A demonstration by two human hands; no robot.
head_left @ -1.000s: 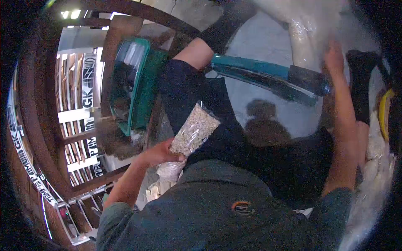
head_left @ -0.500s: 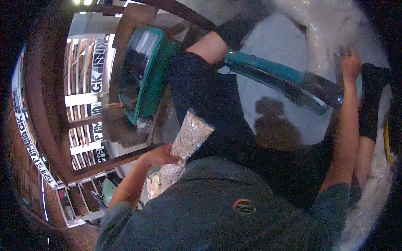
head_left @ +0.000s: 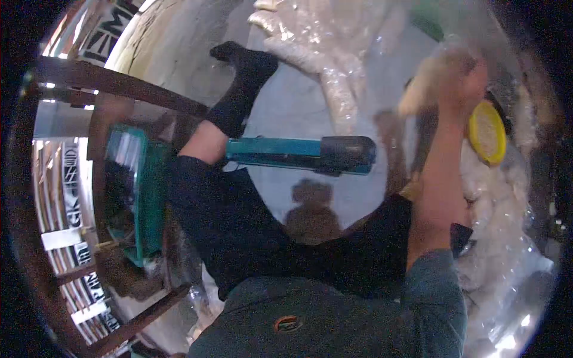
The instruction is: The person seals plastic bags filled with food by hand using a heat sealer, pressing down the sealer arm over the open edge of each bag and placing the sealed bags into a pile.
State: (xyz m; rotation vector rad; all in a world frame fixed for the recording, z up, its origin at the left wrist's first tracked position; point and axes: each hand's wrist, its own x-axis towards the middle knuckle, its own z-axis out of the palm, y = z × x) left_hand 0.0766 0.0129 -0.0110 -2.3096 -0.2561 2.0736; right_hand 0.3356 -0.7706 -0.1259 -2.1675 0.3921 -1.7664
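My right hand [head_left: 468,80] is stretched out at the upper right, smeared by motion. Its fingers look closed on a pale filled plastic bag [head_left: 425,83], also blurred, which sticks out to the left of the hand. Below the hand lies a yellow-rimmed oval container [head_left: 487,132] with pale contents. My left hand is out of view. Between my legs, a long teal and black device [head_left: 301,154] lies across the grey floor.
Filled clear bags lie in a heap [head_left: 310,42] at the top and in another [head_left: 495,238] along the right. A green bin [head_left: 143,197] stands at the left beside dark wooden beams [head_left: 119,80]. Part of a green object [head_left: 427,19] shows at the top right.
The view has swung right. My left hand and the bag it gripped have left their place by my lap. A pale bag now shows at my right hand, and the yellow container is more visible.
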